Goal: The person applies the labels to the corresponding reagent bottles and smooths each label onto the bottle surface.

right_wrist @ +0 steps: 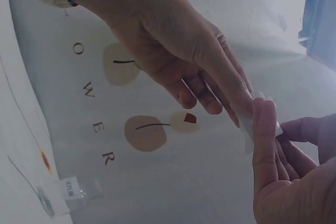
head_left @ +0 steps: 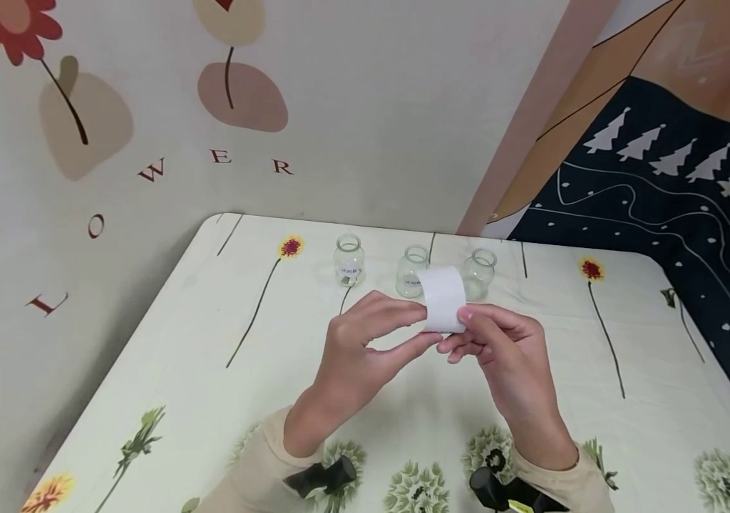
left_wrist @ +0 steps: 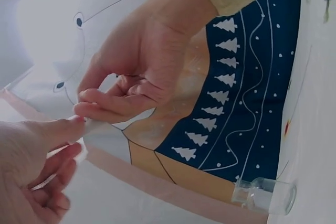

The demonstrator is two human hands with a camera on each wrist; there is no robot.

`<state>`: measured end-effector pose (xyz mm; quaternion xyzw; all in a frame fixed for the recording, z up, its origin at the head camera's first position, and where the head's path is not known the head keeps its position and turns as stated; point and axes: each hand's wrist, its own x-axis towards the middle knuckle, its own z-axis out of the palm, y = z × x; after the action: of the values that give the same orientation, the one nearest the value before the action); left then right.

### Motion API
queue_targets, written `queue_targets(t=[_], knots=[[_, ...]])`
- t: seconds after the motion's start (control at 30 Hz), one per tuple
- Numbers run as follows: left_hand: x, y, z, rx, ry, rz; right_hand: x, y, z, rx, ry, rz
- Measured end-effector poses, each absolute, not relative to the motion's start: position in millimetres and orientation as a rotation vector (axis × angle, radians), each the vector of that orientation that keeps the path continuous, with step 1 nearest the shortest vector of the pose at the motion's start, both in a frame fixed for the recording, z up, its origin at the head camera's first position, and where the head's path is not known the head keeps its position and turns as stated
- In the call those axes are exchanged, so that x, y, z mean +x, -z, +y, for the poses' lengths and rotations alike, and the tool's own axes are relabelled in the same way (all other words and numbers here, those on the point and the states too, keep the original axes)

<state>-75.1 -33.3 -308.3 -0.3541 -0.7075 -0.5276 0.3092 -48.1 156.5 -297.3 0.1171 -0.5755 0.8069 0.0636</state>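
Both my left fingers [head_left: 406, 349] and my right fingers [head_left: 485, 328] are on a curved white strip [head_left: 445, 293], left ones holding one side, right ones pinching the other, so it's up over the counter [head_left: 211, 399]. Past it is a row of glass: left jar [head_left: 348, 260], middle jar [head_left: 410, 273] with little labels, then right jar [head_left: 480, 271]. Flowery wall cloth [head_left: 365, 107] behind.

a white strip [head_left: 445, 299], plain on its visible face, is bent into a smooth curve, its upper edge bowed upward. it is held up on the near side of the middle jar [head_left: 408, 271], hiding part of that jar's right edge.
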Motion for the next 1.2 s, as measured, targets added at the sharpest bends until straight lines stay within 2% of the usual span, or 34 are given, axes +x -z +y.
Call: queue_targets(t=[0.33,0.9,1.2], knots=[[-76,309,-32,-0.957,1.163,-1.762,-46,297,155,0.274,-2.414,-1.743],[-79,309,-33,-0.988,1.140,-1.753,-46,297,153,0.272,-2.362,-1.779],[-79,309,-34,-0.991,1.187,-1.817,-49,293,163,0.211,-2.158,-1.977]])
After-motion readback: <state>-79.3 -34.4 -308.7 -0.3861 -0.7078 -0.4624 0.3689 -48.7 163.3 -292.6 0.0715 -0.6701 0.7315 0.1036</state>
